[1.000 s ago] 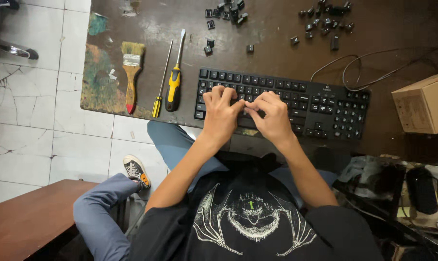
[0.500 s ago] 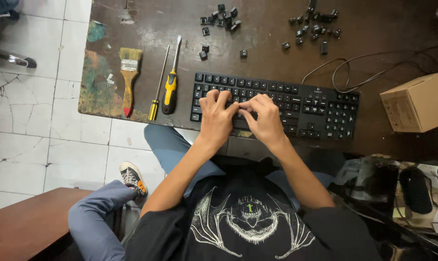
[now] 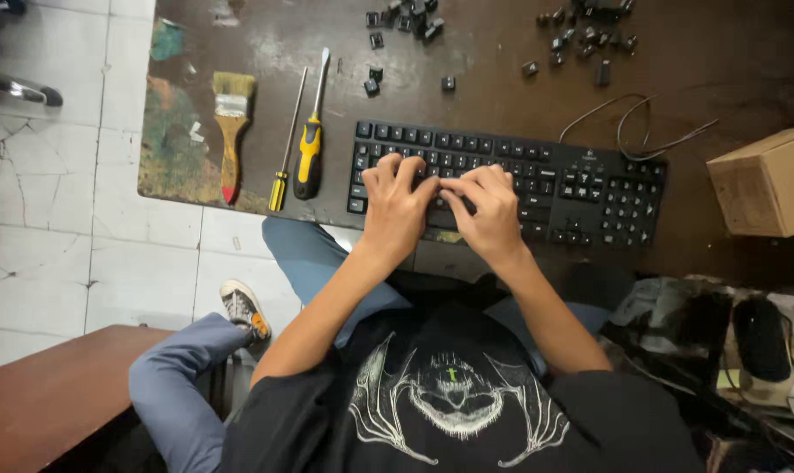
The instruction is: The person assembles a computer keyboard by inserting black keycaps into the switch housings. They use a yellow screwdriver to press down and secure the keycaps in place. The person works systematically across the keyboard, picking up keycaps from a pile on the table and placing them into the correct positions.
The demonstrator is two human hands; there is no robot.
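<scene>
Keyboard: black full-size plastic keyboard (image 3: 581, 188) lies flat near front edge of dark brown scuffed tabletop (image 3: 502, 79), cable looping off behind its right end.
Left hand: left hand (image 3: 397, 206) rests on left-centre keys, fingers bent down onto key rows, gripping nothing that I can see.
Right hand: right hand (image 3: 493, 210) just beside it, touching at the fingertips, fingers curled over the middle rows; whether they pinch a keycap I cannot tell.
Loose parts: small black loose keycaps (image 3: 406, 22) scattered at back of tabletop, a second cluster further right, well apart from the hands.
Tools: yellow-and-black-handled screwdriver (image 3: 309, 153) and thinner yellow-handled screwdriver (image 3: 283, 153) lie side by side left of keyboard; wooden-handled flat paintbrush (image 3: 231, 131) further left. None touched.
Other: brown cardboard box (image 3: 769, 180) at right edge.
Doing it well (judgement): steady the board with one hand, work one key at a time, straight up or down, no sideways prying; keep caps grouped.
Hidden: keys under both hands are covered; front edge of keyboard partly masked by wrists; box cut off at frame edge; clutter bottom right too dark to identify.
</scene>
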